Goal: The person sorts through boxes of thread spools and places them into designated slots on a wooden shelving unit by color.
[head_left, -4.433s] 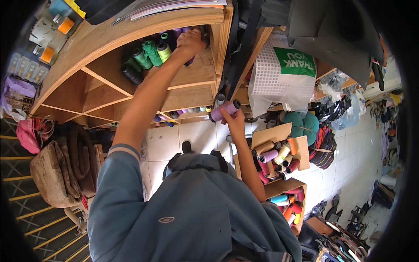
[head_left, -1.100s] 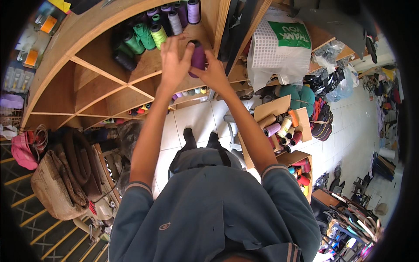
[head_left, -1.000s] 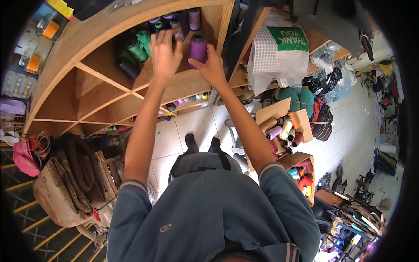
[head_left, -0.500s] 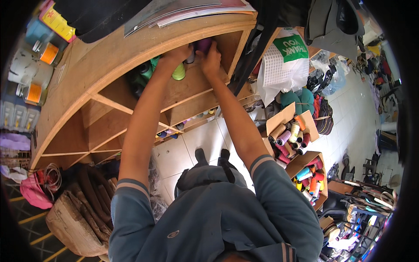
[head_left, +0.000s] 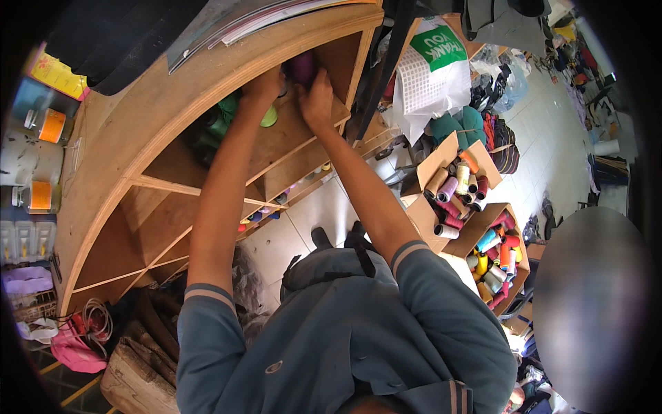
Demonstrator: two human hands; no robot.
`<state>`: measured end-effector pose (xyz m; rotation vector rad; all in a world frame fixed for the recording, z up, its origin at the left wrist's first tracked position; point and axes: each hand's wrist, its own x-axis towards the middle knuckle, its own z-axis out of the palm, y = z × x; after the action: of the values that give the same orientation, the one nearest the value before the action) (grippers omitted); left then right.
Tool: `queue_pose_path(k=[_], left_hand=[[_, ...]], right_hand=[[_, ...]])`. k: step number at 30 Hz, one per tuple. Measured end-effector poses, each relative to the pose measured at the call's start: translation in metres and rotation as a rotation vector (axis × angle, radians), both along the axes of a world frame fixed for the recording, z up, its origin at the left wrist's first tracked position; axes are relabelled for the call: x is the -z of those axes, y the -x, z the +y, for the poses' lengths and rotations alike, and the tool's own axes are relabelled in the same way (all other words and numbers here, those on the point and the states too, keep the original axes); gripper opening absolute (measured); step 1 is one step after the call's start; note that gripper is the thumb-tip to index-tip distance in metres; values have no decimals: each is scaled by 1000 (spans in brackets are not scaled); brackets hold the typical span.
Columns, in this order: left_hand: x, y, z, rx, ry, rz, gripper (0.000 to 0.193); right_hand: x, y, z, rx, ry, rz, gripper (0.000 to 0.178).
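Note:
Both of my hands reach into the upper compartment of a curved wooden shelf [head_left: 103, 200]. My left hand [head_left: 262, 88] is curled beside a dark grey thread spool [head_left: 283, 87], its fingertips mostly hidden. My right hand [head_left: 316, 101] has thumb and fingers closed about the lower part of a purple thread spool [head_left: 302, 67] that stands further in. A lime green thread spool [head_left: 269, 116] sits just below my left wrist. Darker green spools [head_left: 222, 117] lie in shadow left of that forearm.
Lower cubbies hold small coloured spools [head_left: 256, 217]. To the right, two open cardboard boxes [head_left: 427, 165] [head_left: 522, 276] are full of thread cones. A white plastic bag [head_left: 420, 86] hangs beside the shelf. Jars with orange labels [head_left: 49, 126] stand at left. A blurred grey shape [head_left: 596, 303] covers the lower right.
The whole view has shifted, with the shelf and hands now further left. My hands stay at the same spools. A blurred grey shape has come in at the lower right.

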<state>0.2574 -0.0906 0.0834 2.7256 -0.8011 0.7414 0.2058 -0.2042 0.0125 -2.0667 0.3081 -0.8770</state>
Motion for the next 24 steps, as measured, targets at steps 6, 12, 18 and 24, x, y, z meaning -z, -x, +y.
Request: queue_pose_path(k=[6, 12, 18, 24], left_hand=[[-2, 1, -4, 8, -23, -87, 43], [-36, 41, -11, -286, -29, -98, 46], [33, 180, -75, 406, 1202, 864, 57], [70, 270, -156, 415, 1663, 1946, 76]], right_hand=[[4, 6, -14, -16, 38, -41, 33], [19, 45, -22, -62, 8, -149, 37], [-18, 187, -45, -404, -390, -215, 49], [5, 330, -91, -374, 56, 81, 65]])
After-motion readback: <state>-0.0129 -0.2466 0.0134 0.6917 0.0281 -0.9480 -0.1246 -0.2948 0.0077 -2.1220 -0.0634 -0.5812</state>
